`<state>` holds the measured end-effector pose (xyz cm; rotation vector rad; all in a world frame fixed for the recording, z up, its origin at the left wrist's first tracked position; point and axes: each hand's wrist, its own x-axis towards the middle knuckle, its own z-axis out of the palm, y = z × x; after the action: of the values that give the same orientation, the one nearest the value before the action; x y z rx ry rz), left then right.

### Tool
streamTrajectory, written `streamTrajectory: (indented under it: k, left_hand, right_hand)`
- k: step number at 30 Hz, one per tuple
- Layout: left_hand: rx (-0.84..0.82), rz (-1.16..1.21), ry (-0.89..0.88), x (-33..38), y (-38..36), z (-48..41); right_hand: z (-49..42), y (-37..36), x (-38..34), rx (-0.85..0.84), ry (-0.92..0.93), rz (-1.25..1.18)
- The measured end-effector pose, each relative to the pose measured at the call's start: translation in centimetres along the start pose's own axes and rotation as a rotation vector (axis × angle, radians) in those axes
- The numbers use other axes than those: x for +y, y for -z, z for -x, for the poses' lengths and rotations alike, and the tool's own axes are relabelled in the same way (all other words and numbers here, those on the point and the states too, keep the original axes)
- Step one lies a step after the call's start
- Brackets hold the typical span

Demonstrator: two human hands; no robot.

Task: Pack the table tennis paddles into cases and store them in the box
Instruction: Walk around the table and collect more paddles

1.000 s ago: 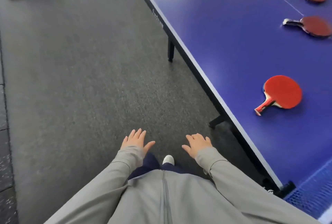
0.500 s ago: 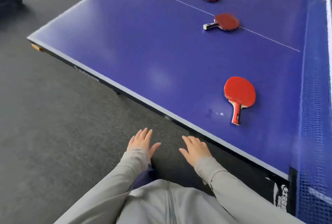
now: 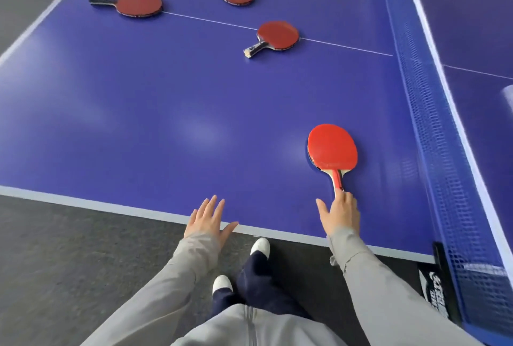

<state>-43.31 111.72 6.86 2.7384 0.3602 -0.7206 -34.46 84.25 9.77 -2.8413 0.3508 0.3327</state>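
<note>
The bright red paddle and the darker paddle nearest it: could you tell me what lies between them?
Nothing: in the head view only bare blue table separates the bright red paddle from the darker paddle.

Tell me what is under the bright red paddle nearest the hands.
Only the blue table shows beneath the paddle, which lies flat; its underside is covered. The right hand touches its handle.

glossy smooth blue table (image 3: 166, 123); matt red rubber paddle (image 3: 332, 148); mesh net (image 3: 433, 129); rough grey carpet (image 3: 69, 248).
</note>
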Motion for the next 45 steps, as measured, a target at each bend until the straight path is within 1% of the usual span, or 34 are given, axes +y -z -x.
streamTrajectory:
  k: [2, 5, 7, 10, 13, 17, 21, 26, 29, 32, 36, 39, 41, 43, 45]
  left_hand:
    - [0.014, -0.010, 0.004, 0.5, 0.5, -1.6]
    - [0.036, -0.013, 0.004, 1.3, 1.3, -3.6]
    - [0.036, -0.003, 0.002, 1.7, 1.8, -5.3]
    - [0.061, 0.040, -0.001, 2.3, 2.6, -7.6]
    - [0.059, 0.071, -0.017, 2.1, 3.8, -9.4]
    - [0.094, 0.115, -0.054, 1.6, 6.5, -13.2]
    - [0.121, 0.219, -0.099, 1.7, 10.5, -20.1]
    - [0.244, 0.312, -0.115, 3.7, 17.2, -31.8]
    - [0.281, 0.312, -0.107, 5.7, 20.7, -38.9]
    - [0.302, 0.262, -0.102, 8.1, 22.9, -44.7]
    - [0.289, 0.172, -0.092, 11.6, 24.4, -49.6]
    - [0.299, 0.113, -0.056, 12.7, 24.7, -51.7]
    - [0.232, 0.162, -0.039, 13.0, 25.2, -52.7]
    - [0.116, 0.228, -0.075, 13.5, 25.8, -53.1]
    - [0.011, 0.429, -0.102, 13.9, 26.1, -52.5]
  right_hand:
    - [-2.6, 0.4, 0.7, 0.021, -0.098, -0.026]
    - [-5.4, 0.1, 1.6, -0.007, -0.201, -0.080]
    - [-6.6, -0.7, 1.7, -0.037, -0.225, -0.067]
    - [-7.7, -1.9, 1.5, -0.005, -0.245, -0.087]
    - [-8.0, -2.7, 1.1, 0.042, -0.315, -0.244]
    - [-8.2, -3.0, -0.4, 0.117, -0.337, -0.429]
    - [-9.9, -2.5, -3.4, 0.239, -0.399, -0.531]
    - [-14.8, -1.2, -8.5, 0.382, -0.450, -0.652]
    - [-17.9, -1.0, -10.8, 0.431, -0.453, -0.669]
    - [-20.3, -1.4, -12.3, 0.448, -0.461, -0.671]
    - [-22.0, -2.0, -13.2, 0.467, -0.476, -0.663]
    - [-22.2, -2.2, -12.9, 0.453, -0.495, -0.675]
    - [-22.2, -2.2, -12.5, 0.440, -0.508, -0.674]
    - [-22.0, -2.2, -12.2, 0.431, -0.517, -0.670]
    - [-21.7, -2.3, -12.0, 0.425, -0.522, -0.666]
